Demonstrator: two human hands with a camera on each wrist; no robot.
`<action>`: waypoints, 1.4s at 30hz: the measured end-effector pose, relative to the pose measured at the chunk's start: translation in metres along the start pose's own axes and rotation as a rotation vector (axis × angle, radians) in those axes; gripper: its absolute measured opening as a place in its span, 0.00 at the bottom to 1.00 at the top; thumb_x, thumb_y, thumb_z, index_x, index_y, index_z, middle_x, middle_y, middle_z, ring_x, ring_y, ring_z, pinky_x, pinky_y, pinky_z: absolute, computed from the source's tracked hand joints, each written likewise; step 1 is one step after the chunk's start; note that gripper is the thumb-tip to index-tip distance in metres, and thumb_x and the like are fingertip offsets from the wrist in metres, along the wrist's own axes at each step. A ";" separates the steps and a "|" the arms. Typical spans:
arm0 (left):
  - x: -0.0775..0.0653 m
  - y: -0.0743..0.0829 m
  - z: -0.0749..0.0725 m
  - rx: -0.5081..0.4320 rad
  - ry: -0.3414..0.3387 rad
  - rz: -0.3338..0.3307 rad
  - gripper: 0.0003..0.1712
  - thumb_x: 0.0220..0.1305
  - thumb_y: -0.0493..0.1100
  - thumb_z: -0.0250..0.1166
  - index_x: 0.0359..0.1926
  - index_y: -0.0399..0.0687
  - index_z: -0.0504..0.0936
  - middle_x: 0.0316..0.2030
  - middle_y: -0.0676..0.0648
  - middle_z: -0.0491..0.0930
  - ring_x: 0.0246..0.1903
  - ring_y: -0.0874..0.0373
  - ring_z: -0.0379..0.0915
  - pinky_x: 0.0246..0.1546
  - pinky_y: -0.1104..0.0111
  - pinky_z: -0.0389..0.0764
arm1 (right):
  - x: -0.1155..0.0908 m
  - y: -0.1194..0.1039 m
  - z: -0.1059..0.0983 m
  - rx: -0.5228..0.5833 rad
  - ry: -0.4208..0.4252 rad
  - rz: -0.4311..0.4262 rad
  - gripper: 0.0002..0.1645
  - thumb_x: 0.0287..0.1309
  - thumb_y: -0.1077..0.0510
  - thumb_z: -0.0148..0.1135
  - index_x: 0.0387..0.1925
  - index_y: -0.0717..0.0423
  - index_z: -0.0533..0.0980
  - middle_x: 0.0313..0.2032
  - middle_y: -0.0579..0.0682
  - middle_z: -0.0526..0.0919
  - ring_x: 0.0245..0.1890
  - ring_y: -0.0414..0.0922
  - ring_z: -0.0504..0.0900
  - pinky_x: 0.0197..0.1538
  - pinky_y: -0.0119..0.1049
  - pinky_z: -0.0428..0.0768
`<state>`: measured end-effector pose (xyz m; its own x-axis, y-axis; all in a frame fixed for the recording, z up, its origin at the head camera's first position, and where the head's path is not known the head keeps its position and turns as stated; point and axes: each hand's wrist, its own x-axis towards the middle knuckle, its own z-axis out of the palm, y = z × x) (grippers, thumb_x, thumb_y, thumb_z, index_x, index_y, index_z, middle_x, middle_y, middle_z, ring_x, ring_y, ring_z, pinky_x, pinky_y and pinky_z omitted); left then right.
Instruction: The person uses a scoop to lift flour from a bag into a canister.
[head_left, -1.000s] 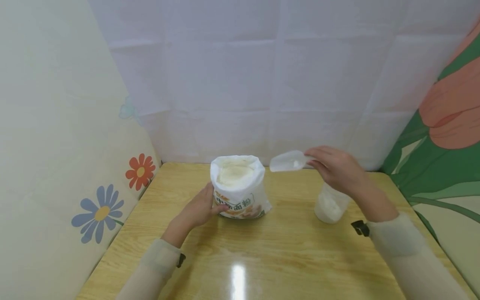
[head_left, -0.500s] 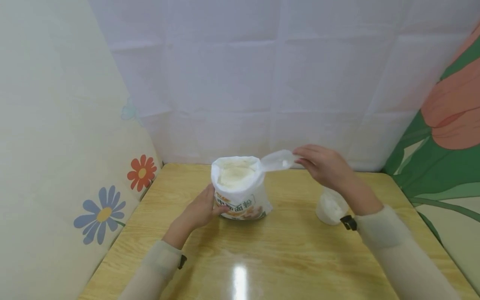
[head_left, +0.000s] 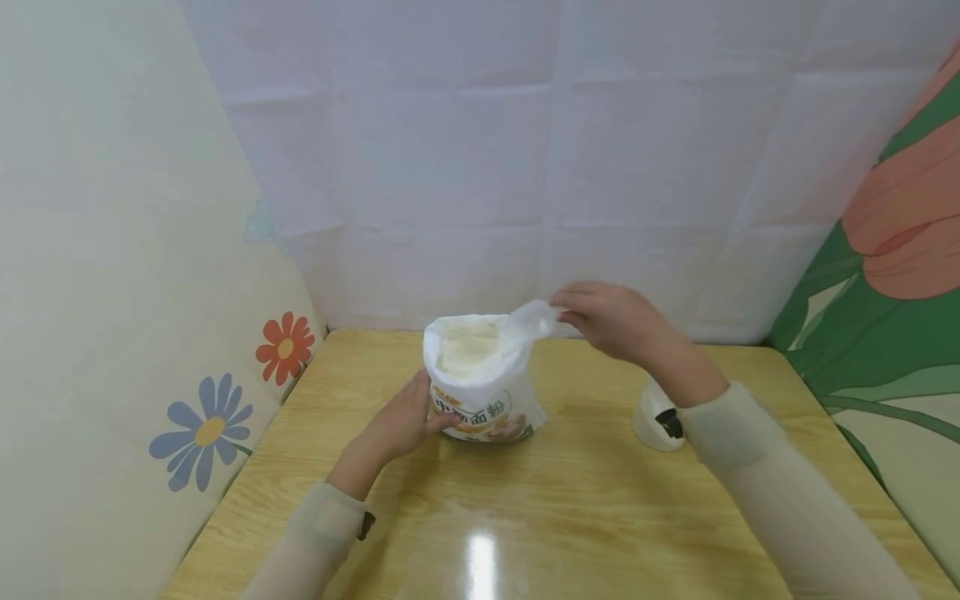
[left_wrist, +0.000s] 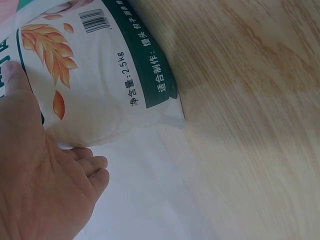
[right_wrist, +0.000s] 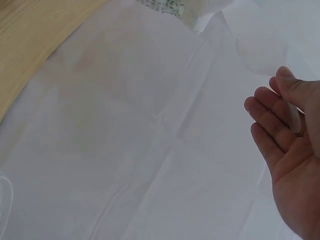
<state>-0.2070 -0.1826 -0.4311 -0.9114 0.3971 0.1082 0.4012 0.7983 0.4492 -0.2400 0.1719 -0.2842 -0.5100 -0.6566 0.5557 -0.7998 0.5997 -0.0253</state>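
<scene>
A white flour bag (head_left: pixel 483 404), its top open and flour showing inside, stands upright on the table. My left hand (head_left: pixel 393 423) grips its left side, thumb on the printed front; in the left wrist view the fingers (left_wrist: pixel 92 167) curl at the bag's edge. A translucent plastic scoop (head_left: pixel 531 321) is tilted over the right rim of the bag, its front end at the mouth. My right hand (head_left: pixel 611 321) pinches the scoop's handle between thumb and fingers, also seen in the right wrist view, where the scoop's bowl (right_wrist: pixel 260 52) looks pale and faint.
A clear plastic container (head_left: pixel 648 425) with white contents stands on the wooden table (head_left: pixel 585 508) to the right, partly hidden by my right wrist. A white cloth (head_left: pixel 450 167) hangs behind the table. Flower-printed panels (head_left: pixel 112 250) flank both sides.
My right hand has carried the scoop leftward, from beside the flour bag to over its mouth's right rim. The left hand has stayed on the bag.
</scene>
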 end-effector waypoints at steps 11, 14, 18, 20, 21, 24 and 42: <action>-0.001 0.003 0.000 0.000 0.003 0.000 0.55 0.66 0.64 0.64 0.77 0.40 0.46 0.69 0.37 0.64 0.72 0.41 0.60 0.73 0.50 0.64 | 0.023 -0.012 -0.003 -0.062 -0.196 0.032 0.15 0.65 0.64 0.65 0.53 0.60 0.82 0.51 0.58 0.85 0.51 0.56 0.84 0.53 0.52 0.85; -0.001 0.002 0.000 -0.002 0.001 -0.004 0.55 0.66 0.64 0.63 0.77 0.41 0.46 0.69 0.38 0.64 0.72 0.42 0.59 0.73 0.50 0.64 | 0.034 -0.019 -0.006 -0.081 -0.281 0.062 0.16 0.67 0.63 0.64 0.54 0.58 0.82 0.52 0.57 0.85 0.52 0.56 0.83 0.54 0.51 0.84; -0.001 0.002 0.000 0.002 0.000 -0.012 0.56 0.66 0.65 0.64 0.77 0.40 0.46 0.68 0.37 0.65 0.72 0.41 0.60 0.73 0.50 0.64 | 0.047 -0.027 -0.006 -0.115 -0.356 0.060 0.14 0.66 0.62 0.64 0.53 0.56 0.82 0.52 0.56 0.85 0.53 0.55 0.83 0.54 0.49 0.85; 0.000 0.002 0.001 0.002 -0.001 -0.015 0.55 0.66 0.64 0.64 0.77 0.39 0.46 0.68 0.37 0.65 0.71 0.42 0.60 0.73 0.50 0.64 | 0.053 -0.030 -0.005 -0.122 -0.380 0.055 0.13 0.66 0.62 0.65 0.51 0.56 0.83 0.51 0.55 0.85 0.51 0.54 0.83 0.53 0.48 0.85; 0.000 0.002 0.001 -0.001 -0.001 -0.016 0.55 0.66 0.63 0.65 0.77 0.39 0.46 0.67 0.37 0.66 0.71 0.42 0.61 0.73 0.50 0.65 | 0.055 -0.032 -0.004 -0.124 -0.396 0.056 0.13 0.66 0.62 0.65 0.51 0.56 0.83 0.50 0.55 0.85 0.51 0.53 0.83 0.53 0.47 0.85; 0.000 0.001 0.002 -0.006 -0.004 -0.022 0.54 0.66 0.61 0.65 0.76 0.39 0.47 0.66 0.37 0.66 0.70 0.43 0.62 0.73 0.51 0.65 | 0.062 -0.035 0.000 -0.119 -0.449 0.074 0.11 0.66 0.61 0.65 0.49 0.53 0.84 0.48 0.52 0.85 0.48 0.50 0.84 0.50 0.44 0.86; 0.000 -0.002 0.000 -0.009 -0.009 -0.014 0.55 0.66 0.62 0.65 0.77 0.38 0.46 0.66 0.37 0.67 0.70 0.42 0.62 0.72 0.51 0.66 | 0.060 -0.037 0.035 0.064 -0.492 0.122 0.15 0.70 0.60 0.61 0.55 0.56 0.82 0.52 0.54 0.84 0.54 0.53 0.82 0.59 0.48 0.82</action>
<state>-0.2082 -0.1840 -0.4320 -0.9162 0.3896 0.0940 0.3872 0.7999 0.4585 -0.2523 0.0948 -0.2791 -0.6774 -0.7302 0.0892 -0.7349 0.6665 -0.1250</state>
